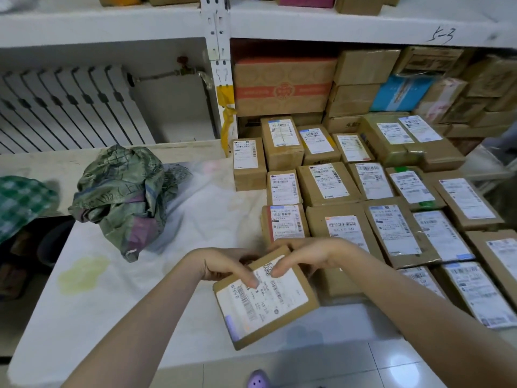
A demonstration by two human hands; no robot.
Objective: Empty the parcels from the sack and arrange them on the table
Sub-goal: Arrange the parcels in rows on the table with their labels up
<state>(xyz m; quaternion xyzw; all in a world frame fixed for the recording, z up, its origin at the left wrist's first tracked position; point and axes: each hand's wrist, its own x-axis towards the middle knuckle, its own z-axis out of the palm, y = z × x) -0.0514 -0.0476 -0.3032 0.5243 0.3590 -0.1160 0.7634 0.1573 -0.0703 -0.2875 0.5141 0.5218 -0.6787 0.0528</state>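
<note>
Two grips pinching parcel (268,306): left hand (226,266), right hand (305,254) | parcel rows (389,228) on table (112,312) | sack (126,191) crumpled | shelves (140,26)

A handwritten black mark on the white shelf edge (440,35) at 1 o'clock reads roughly "5-3". At 3 o'clock on the tabletop (112,317), the middle box (344,228) has a label showing something like "500 L72 642". The tilted box (265,298) at 6 o'clock bears a QR code and barcodes, with digits too blurred to read. The lettering on the orange-banded carton (282,91) at 12 o'clock is illegible.
</note>
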